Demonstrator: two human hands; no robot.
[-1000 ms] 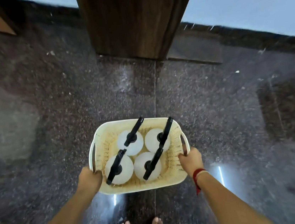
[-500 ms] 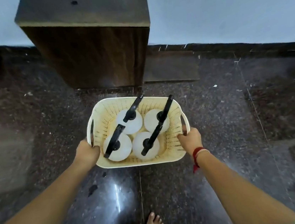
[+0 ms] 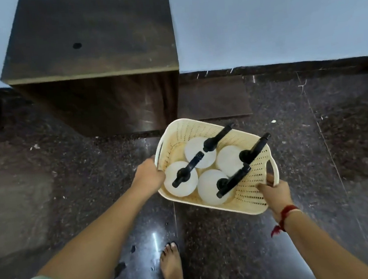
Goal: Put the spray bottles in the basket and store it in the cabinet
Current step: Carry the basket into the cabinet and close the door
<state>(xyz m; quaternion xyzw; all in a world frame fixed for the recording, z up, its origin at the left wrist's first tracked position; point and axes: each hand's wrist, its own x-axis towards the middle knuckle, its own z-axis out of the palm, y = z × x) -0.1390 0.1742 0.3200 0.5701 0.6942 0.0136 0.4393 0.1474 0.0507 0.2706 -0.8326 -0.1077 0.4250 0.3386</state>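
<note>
A cream perforated basket (image 3: 251, 184) hangs above the floor, turned clockwise and held at both ends. My left hand (image 3: 149, 175) grips its left handle. My right hand (image 3: 275, 192), with a red thread on the wrist, grips the right handle. Inside stand several white spray bottles (image 3: 228, 160) with black trigger heads, seen from above. The dark wooden cabinet (image 3: 98, 68) stands just beyond and to the left of the basket, against the wall; I see its top and closed front face, no opening.
Dark polished speckled stone floor (image 3: 67, 177) all around. A pale blue wall (image 3: 278, 11) with dark skirting runs behind the cabinet. My bare feet (image 3: 170, 264) are at the bottom centre. A dark object sits at the far left edge.
The view has closed in on the cabinet, whose top now shows fully. The basket has shifted right of the cabinet and rotated clockwise, still held in both hands.
</note>
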